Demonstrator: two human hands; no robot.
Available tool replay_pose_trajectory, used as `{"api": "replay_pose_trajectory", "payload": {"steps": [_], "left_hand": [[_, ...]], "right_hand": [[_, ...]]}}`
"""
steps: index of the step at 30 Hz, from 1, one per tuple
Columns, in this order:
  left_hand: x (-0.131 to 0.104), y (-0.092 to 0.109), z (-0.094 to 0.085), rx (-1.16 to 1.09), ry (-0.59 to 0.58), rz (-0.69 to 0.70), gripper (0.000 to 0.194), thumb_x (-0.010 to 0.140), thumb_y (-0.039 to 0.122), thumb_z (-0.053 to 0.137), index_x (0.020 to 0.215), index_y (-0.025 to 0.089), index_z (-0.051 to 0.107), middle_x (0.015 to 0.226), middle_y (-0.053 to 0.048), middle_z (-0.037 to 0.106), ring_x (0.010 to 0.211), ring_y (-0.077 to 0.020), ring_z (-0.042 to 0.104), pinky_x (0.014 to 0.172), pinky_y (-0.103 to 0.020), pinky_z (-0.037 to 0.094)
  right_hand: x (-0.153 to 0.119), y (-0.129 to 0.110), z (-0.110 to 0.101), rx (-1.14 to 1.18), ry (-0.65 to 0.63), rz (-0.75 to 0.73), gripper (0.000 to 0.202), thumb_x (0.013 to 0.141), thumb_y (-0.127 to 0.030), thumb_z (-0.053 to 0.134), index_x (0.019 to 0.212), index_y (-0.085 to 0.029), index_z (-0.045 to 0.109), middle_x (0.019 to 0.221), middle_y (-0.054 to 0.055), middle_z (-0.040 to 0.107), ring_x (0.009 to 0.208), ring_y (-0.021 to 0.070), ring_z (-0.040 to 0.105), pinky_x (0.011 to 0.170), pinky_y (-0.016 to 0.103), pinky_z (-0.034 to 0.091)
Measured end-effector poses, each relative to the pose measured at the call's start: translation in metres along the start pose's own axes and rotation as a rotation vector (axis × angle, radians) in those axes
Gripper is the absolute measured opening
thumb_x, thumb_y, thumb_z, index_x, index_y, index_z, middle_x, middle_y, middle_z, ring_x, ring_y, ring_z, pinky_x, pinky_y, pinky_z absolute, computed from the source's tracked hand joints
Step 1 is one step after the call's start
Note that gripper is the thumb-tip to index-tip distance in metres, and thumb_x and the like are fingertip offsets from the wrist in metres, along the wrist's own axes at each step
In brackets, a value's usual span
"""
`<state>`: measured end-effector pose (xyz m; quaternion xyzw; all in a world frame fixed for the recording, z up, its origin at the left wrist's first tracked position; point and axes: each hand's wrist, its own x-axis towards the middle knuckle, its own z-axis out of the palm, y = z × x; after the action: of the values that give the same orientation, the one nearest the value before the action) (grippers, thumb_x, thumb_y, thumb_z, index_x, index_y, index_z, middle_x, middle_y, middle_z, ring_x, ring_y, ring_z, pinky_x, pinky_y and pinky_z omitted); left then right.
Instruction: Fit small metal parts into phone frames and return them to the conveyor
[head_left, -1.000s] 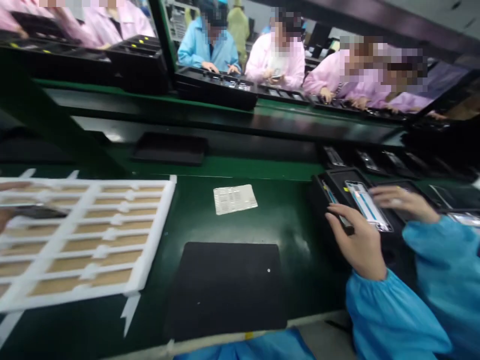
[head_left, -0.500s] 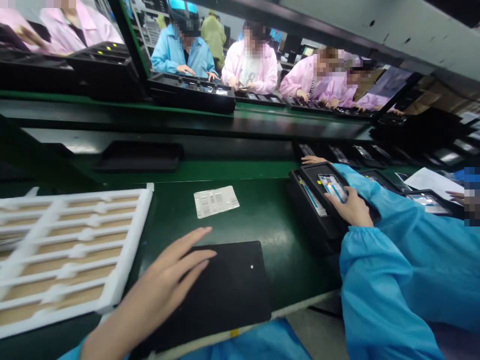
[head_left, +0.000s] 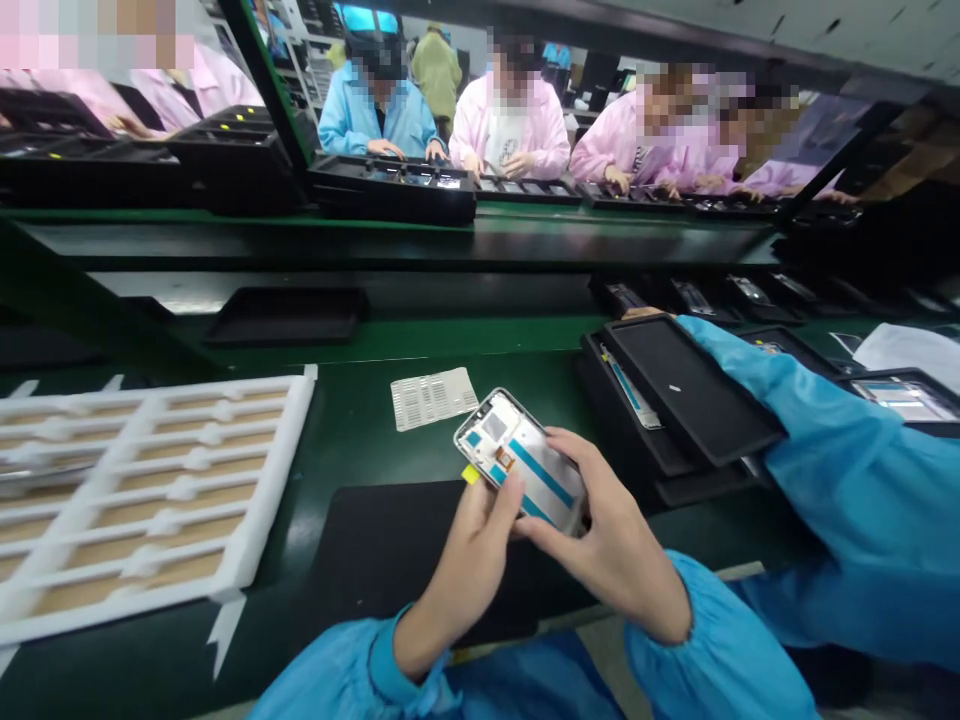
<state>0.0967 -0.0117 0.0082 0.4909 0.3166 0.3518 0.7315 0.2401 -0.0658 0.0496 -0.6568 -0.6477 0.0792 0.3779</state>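
Note:
A silver phone frame (head_left: 540, 450) with blue adhesive strips and a yellow tab is tilted above a black mat (head_left: 390, 520). My left hand (head_left: 480, 540) is closed on its near left edge, the thumb lying on the inner face. Round its right edge, the fingers and thumb of my right hand (head_left: 607, 520) are closed too. Just behind the phone frame, a pale sheet of small labels (head_left: 431, 397) lies on the green bench (head_left: 337, 450).
A white foam rack (head_left: 247, 500) with slots stands on the left. To the right, a co-worker's blue sleeve (head_left: 840, 430) reaches over a tilted black tray (head_left: 690, 390) on stacked trays. Another black tray (head_left: 285, 315) sits at the back. Several people work across the bench.
My right hand has brought the phone frame from the right-hand tray to the middle. My left hand has moved right and closed on it. The tray it lay in is now tilted.

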Motion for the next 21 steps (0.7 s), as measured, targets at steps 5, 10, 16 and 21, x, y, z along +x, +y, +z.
{"api": "replay_pose_trajectory", "payload": {"steps": [5, 10, 16, 21], "left_hand": [[0.013, 0.017, -0.047, 0.339, 0.123, 0.125, 0.041, 0.096, 0.048, 0.051, 0.123, 0.017, 0.055, 0.118, -0.011, 0.068, 0.108, -0.0239, 0.066, 0.091, -0.035, 0.056], [0.027, 0.039, -0.103, 0.691, -0.029, 0.186, 0.032, 0.096, 0.045, 0.051, 0.107, 0.017, 0.062, 0.101, -0.007, 0.07, 0.091, -0.0206, 0.066, 0.074, -0.027, 0.054], [0.044, 0.035, -0.132, 0.855, -0.273, 0.137, 0.034, 0.099, 0.045, 0.046, 0.112, 0.019, 0.063, 0.111, -0.005, 0.069, 0.099, -0.0209, 0.064, 0.09, -0.03, 0.05], [0.052, 0.018, -0.14, 0.965, -0.291, 0.094, 0.031, 0.1, 0.045, 0.044, 0.116, 0.023, 0.057, 0.157, -0.005, 0.036, 0.147, -0.028, 0.028, 0.123, -0.048, 0.015]], "right_hand": [[0.026, 0.095, -0.044, -0.506, 0.417, 0.15, 0.047, 0.091, -0.053, 0.055, 0.119, -0.015, 0.058, 0.117, 0.018, 0.059, 0.113, 0.0384, 0.054, 0.092, 0.056, 0.045], [0.026, 0.157, -0.076, -0.776, 0.198, 0.248, 0.04, 0.092, -0.056, 0.048, 0.087, -0.018, 0.061, 0.08, 0.015, 0.056, 0.081, 0.0356, 0.056, 0.066, 0.045, 0.042], [0.063, 0.083, -0.03, -0.713, 0.369, -0.042, 0.032, 0.095, -0.053, 0.046, 0.09, -0.025, 0.059, 0.083, 0.012, 0.058, 0.084, 0.034, 0.054, 0.069, 0.043, 0.037], [0.168, 0.06, 0.08, -0.525, 0.194, -0.116, 0.021, 0.096, -0.035, 0.049, 0.094, -0.019, 0.062, 0.096, 0.013, 0.059, 0.093, 0.0311, 0.051, 0.078, 0.042, 0.036]]}}
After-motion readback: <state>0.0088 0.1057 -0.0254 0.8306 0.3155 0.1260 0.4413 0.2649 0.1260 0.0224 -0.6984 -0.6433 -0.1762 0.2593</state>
